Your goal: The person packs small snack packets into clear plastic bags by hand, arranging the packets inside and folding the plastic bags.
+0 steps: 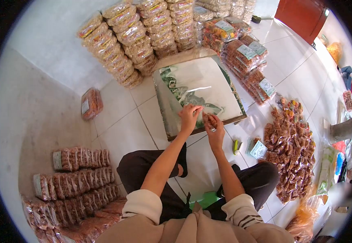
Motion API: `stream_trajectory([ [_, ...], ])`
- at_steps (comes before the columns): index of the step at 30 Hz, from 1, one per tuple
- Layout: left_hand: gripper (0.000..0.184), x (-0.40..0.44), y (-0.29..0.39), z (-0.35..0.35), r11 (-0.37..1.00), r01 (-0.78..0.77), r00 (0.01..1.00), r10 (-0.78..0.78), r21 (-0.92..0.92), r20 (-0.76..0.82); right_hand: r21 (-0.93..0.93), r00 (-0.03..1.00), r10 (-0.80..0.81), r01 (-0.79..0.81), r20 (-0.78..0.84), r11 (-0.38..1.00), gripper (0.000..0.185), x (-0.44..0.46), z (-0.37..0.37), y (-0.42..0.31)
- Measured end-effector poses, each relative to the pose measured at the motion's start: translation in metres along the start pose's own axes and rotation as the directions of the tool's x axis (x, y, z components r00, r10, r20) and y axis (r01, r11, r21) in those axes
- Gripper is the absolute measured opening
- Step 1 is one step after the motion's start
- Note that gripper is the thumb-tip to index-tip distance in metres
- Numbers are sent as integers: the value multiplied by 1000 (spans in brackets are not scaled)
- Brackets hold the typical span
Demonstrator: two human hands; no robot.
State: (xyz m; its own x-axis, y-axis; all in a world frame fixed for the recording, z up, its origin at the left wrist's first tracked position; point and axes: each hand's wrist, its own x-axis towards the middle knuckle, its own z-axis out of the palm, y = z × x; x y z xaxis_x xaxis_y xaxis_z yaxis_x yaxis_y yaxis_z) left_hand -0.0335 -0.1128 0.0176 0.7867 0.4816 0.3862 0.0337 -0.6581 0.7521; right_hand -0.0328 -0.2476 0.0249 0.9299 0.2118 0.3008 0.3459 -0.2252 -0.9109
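In front of my crossed legs is a low table [198, 77] topped with a worn white and green sheet. Over its near edge, my right hand [215, 131] is closed round a small clear packet of brown snack pieces [211, 120]. Close beside the packet's upper end, my left hand [189, 116] has its thumb and fingers pinched together; whatever lies between them is too small to make out. A small green tool, perhaps a stapler [236, 146], lies on the floor to the right, near printed labels [258, 150].
A heap of small snack packets [291, 150] spreads over the tiles at right. Tall stacks of bagged snacks [129, 36] line the back wall, with labelled packs [245, 54] beside them. Rows of filled packs [76, 176] lie at left, and a lone pack [91, 103] sits by the wall.
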Motion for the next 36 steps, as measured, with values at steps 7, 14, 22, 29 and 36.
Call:
stream_trajectory([
  [7,10,-14,10,2,985,25,998,-33,-172,-46,82,996,50,-44,-73,996,37,15,5,21],
  [14,13,-25,41,8,981,-87,955,132,175,-264,429,920,381,-383,96,818,29,10,9,31],
  [22,72,-23,70,-17,309,607,749,-531,-732,396,244,941,289,-326,173,914,37,-3,-2,-21],
  [29,71,-46,47,-13,479,679,726,-321,-557,609,560,948,267,-317,172,765,43,19,13,8],
  [36,71,-41,11,-1,847,413,906,-419,-333,58,233,978,23,-73,209,970,45,7,36,45],
])
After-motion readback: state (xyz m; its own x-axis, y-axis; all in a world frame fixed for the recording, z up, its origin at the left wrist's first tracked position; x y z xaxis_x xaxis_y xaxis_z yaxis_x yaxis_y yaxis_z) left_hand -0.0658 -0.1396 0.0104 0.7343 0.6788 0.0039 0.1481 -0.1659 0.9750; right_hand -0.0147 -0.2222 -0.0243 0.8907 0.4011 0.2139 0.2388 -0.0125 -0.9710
